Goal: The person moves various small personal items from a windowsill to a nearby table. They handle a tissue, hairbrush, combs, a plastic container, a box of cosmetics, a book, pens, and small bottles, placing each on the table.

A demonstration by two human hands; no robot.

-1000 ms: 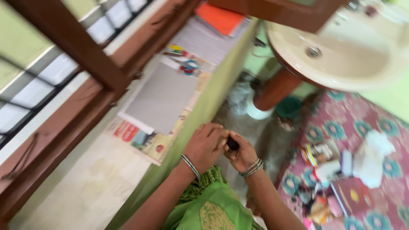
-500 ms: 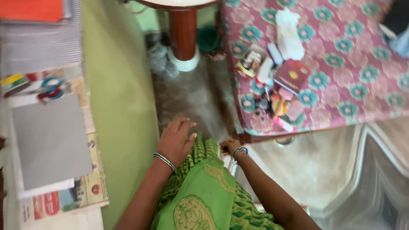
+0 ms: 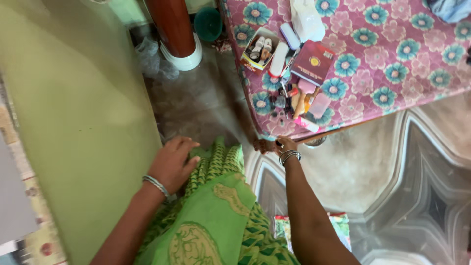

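The left hand lies open, fingers spread flat on the green cloth at the person's lap. The right hand (curled, grip unclear) reaches the edge of the flowered bedspread, near a red book.
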